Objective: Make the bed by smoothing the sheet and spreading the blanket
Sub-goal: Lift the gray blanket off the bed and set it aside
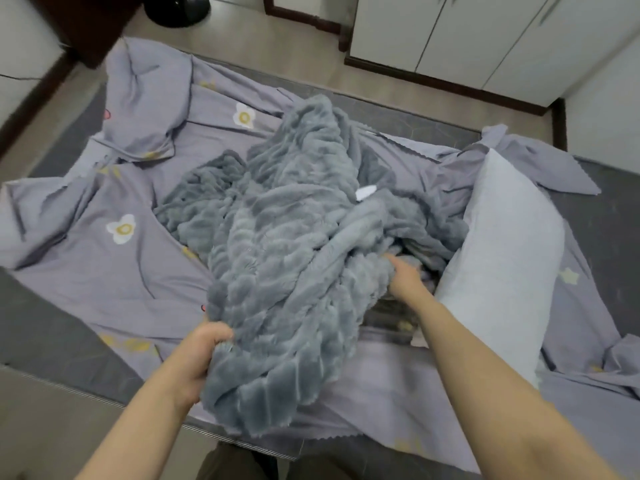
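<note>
My left hand (207, 344) gripped the bunched blanket (291, 237) heaped mid-bed on the rumpled sheet (114, 271), my right hand (405, 275) reached into its folds, grip unclear; next I judged it needed lifting clear.

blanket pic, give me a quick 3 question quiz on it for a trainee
1. True or false: the blanket is spread flat over the sheet.
2. Which hand grips the blanket's near edge? A) left hand B) right hand C) neither
3. Fill in: the pillow lies on the ____ side of the blanket.

Key:
1. False: it is bunched in a heap.
2. A: the left hand is closed on the edge, while the right hand reaches into the folds.
3. Right.
</note>
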A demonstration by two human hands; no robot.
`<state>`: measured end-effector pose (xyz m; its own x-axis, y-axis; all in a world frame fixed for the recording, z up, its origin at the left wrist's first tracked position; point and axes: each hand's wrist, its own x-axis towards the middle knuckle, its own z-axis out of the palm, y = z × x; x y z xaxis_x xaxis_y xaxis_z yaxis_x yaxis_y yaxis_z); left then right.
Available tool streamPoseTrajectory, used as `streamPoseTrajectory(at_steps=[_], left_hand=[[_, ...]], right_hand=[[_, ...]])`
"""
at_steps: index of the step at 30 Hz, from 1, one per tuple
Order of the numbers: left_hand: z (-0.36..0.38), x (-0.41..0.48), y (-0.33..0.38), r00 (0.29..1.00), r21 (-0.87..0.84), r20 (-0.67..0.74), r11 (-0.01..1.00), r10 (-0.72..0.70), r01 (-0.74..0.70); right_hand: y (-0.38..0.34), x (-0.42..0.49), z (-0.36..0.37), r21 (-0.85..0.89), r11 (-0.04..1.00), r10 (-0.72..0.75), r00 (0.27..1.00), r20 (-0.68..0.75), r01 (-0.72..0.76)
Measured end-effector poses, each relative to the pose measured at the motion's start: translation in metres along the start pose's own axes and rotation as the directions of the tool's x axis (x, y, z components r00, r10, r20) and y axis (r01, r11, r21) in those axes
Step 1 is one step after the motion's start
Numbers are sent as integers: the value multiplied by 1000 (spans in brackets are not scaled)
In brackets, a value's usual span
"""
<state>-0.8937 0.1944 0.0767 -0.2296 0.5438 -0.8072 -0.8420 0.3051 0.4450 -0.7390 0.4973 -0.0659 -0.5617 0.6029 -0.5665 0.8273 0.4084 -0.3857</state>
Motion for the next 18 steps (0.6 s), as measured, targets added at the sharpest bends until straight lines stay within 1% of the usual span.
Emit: streamPoseTrajectory(at_steps=[1, 2, 3, 4, 5, 6, 7, 8, 9, 10, 11, 12, 14, 15, 16, 17, 18], left_hand=[[-6, -10, -3, 1000, -3, -16, 1000, -5, 5], [-12, -19, -6, 999, 0, -46, 1000, -18, 18], [-18, -27, -8, 997, -5, -78, 1000, -24, 24], [-22, -35, -8, 993, -18, -116, 1000, -19, 18], [-28, -40, -10, 987, -36, -160, 999, 3, -9], [-33, -44, -11, 980, -65, -197, 997, 38, -52], [-35, -45, -11, 977, -92, -200, 992, 72, -92], [-37, -46, -10, 982, -113, -167, 988, 84, -104], [-35, -46, -10, 986, -100, -153, 991, 72, -88], [-32, -45, -12, 987, -63, -156, 996, 44, -55], [-28, -45, -14, 982, -16, -189, 1000, 0, -3], [-25, -44, -17, 973, 27, -228, 998, -42, 49], [-27, -40, -22, 956, 137, -291, 988, -30, 73], [-28, -40, -22, 942, 175, -337, 982, -10, 73], [-30, -39, -21, 925, 189, -380, 979, 2, 76], [-30, -39, -19, 915, 163, -404, 984, -2, 74], [-32, -40, -17, 919, 116, -393, 991, -15, 65]], right_hand=[[-18, -2, -5, 12, 998, -56, 997, 46, 56], [-42, -7, -11, 76, 994, -83, 996, 20, 82], [-64, -18, -16, 246, 968, -54, 998, -22, 57], [-87, -37, -19, 395, 918, -22, 998, -55, 42], [-102, -58, -16, 533, 846, 24, 998, -59, 11], [-118, -76, -8, 577, 817, 23, 999, -38, 4], [-137, -97, 3, 586, 810, -18, 1000, -10, 20], [-155, -119, 17, 513, 851, -127, 992, 2, 108], [-167, -145, 35, 456, 850, -312, 950, 30, 265], [-177, -170, 53, 385, 823, -479, 874, 77, 417], [-182, -189, 66, 317, 797, -573, 810, 123, 515], [-182, -203, 72, 291, 795, -592, 786, 178, 532], [-177, -212, 70, 404, 817, -540, 791, 286, 411], [-168, -213, 67, 479, 801, -544, 772, 329, 359], [-159, -212, 63, 529, 783, -550, 763, 339, 329], [-149, -210, 58, 575, 759, -548, 776, 312, 305], [-140, -207, 55, 587, 746, -544, 798, 261, 316]])
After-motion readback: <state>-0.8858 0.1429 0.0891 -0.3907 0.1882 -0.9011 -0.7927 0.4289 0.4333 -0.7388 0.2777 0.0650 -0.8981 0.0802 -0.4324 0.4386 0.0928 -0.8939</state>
